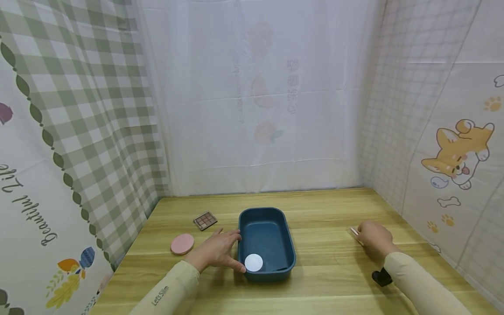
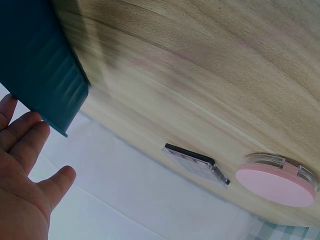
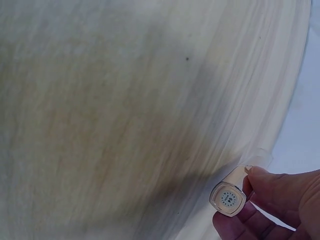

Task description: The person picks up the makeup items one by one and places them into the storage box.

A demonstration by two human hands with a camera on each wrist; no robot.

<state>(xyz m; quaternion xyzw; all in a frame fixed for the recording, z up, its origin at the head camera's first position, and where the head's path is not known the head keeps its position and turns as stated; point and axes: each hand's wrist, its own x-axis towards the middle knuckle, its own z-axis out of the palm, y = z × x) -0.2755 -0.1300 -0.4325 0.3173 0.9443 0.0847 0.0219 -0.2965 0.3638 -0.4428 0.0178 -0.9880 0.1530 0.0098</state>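
Pale sleeves (image 1: pixel 173 280) lie nearest the head camera. Ahead of them, the right hand (image 1: pixel 376 238) pinches a small beige bottle (image 3: pixel 231 194) between thumb and fingers, its numbered base showing beyond the thumb tip, at the right side of the tabletop (image 1: pixel 327 262). Fingers of the left hand (image 1: pixel 218 249), spread and unclenched, touch the left rim of a blue bin (image 1: pixel 265 240); inside, a white disc (image 1: pixel 253 262) lies in the near-left corner.

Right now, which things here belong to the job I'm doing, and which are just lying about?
Likely in the job:
Bottle, held in your right hand
Bin, touched by your left hand
White disc, probably, as it lies inside the bin

Apparently just lying about, touched by neither hand:
Palette
Pink compact
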